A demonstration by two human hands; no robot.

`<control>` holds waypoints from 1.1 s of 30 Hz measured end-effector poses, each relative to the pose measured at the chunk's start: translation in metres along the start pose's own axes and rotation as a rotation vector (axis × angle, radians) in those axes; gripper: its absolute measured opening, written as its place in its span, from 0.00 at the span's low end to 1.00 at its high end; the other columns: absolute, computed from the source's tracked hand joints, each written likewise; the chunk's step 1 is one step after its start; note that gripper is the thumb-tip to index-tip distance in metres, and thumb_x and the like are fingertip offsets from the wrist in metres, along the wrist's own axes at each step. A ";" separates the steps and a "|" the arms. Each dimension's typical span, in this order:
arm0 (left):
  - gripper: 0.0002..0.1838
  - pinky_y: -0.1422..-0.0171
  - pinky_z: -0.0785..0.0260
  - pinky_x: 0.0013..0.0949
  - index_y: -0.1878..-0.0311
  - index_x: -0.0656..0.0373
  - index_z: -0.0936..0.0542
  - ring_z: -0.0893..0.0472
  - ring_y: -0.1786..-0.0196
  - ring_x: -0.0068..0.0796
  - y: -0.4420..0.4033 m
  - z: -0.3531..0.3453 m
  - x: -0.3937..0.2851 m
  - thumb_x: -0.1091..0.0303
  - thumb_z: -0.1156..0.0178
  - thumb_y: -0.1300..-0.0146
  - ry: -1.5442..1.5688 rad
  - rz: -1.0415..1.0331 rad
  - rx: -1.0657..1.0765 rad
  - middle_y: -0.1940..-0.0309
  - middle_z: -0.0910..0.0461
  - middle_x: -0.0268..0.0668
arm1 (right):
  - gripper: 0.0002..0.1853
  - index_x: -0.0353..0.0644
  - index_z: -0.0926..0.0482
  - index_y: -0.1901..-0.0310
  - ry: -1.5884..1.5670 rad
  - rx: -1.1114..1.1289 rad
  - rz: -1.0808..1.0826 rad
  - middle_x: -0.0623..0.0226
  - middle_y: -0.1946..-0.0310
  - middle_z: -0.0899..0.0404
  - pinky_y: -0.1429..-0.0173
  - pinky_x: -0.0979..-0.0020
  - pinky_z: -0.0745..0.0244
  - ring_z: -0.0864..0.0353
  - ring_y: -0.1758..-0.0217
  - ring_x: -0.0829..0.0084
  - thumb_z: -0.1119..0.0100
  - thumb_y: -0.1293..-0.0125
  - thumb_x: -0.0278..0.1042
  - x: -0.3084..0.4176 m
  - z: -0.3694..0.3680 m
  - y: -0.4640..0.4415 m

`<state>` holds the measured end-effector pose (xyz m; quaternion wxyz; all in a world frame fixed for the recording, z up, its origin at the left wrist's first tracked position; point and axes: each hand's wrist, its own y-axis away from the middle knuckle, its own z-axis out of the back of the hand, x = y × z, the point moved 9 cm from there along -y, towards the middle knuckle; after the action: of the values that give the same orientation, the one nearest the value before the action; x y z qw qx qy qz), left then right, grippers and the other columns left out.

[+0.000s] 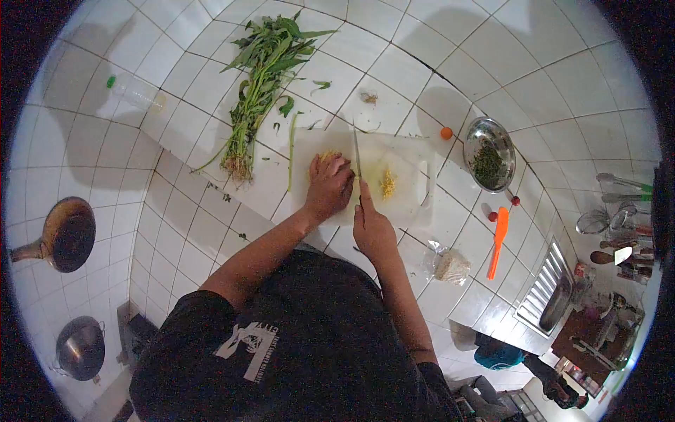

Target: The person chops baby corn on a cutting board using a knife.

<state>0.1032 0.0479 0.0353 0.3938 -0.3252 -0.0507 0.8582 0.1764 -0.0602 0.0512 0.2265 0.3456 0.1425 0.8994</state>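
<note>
Cutting mid-frame | right hand (375, 231), fingers clamped on knife (357, 151) | left hand (328, 190), fingers together on yellow food (326, 154) | bits (387, 184) cut (some food left)

Dim, grainy, fisheye-warped, dark-cornered

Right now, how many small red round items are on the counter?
2: the first red item is beside the orange utensil, the second red item between it and the metal bowl.

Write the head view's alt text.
Over a pale cutting board, the right hand holds a knife and the left hand rests on yellow food. Chopped yellow bits lie right of the knife; leafy greens lie at left, a metal bowl of greens at right.
</note>
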 end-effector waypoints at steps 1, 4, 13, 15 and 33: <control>0.11 0.22 0.53 0.66 0.54 0.57 0.18 0.31 0.28 0.45 0.001 -0.002 0.000 0.66 0.36 0.37 0.000 -0.001 0.026 0.44 0.24 0.39 | 0.36 0.50 0.57 0.18 -0.008 0.013 -0.001 0.37 0.71 0.18 0.60 0.39 0.23 0.17 0.68 0.35 0.57 0.23 0.40 0.000 -0.001 0.001; 0.12 0.22 0.53 0.65 0.52 0.57 0.18 0.32 0.28 0.44 0.002 -0.002 0.002 0.66 0.37 0.38 -0.005 0.007 0.063 0.43 0.25 0.40 | 0.36 0.49 0.57 0.18 -0.007 -0.007 0.010 0.36 0.70 0.18 0.60 0.39 0.23 0.17 0.67 0.35 0.57 0.22 0.40 -0.003 -0.011 -0.003; 0.14 0.21 0.53 0.64 0.50 0.57 0.19 0.31 0.28 0.43 0.004 -0.004 0.004 0.65 0.37 0.38 -0.017 0.015 -0.010 0.41 0.25 0.38 | 0.39 0.52 0.59 0.18 -0.024 0.000 0.021 0.38 0.72 0.18 0.64 0.39 0.24 0.18 0.69 0.35 0.52 0.24 0.40 0.003 -0.003 -0.004; 0.13 0.22 0.53 0.65 0.51 0.57 0.19 0.30 0.28 0.43 0.004 -0.007 0.011 0.64 0.37 0.38 -0.028 0.011 0.008 0.42 0.25 0.38 | 0.41 0.54 0.60 0.18 -0.040 -0.016 0.051 0.38 0.72 0.18 0.64 0.39 0.24 0.18 0.70 0.35 0.51 0.26 0.39 0.003 -0.010 -0.006; 0.16 0.20 0.54 0.63 0.47 0.61 0.19 0.32 0.28 0.52 0.007 -0.011 0.008 0.64 0.43 0.35 -0.011 0.008 0.056 0.39 0.24 0.44 | 0.46 0.51 0.64 0.18 -0.023 -0.031 0.025 0.37 0.73 0.18 0.64 0.40 0.23 0.18 0.71 0.35 0.50 0.32 0.34 0.005 -0.012 -0.009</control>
<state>0.1015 0.0469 0.0203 0.3991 -0.3097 -0.0274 0.8626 0.1676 -0.0510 0.0413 0.2221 0.3543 0.1215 0.9002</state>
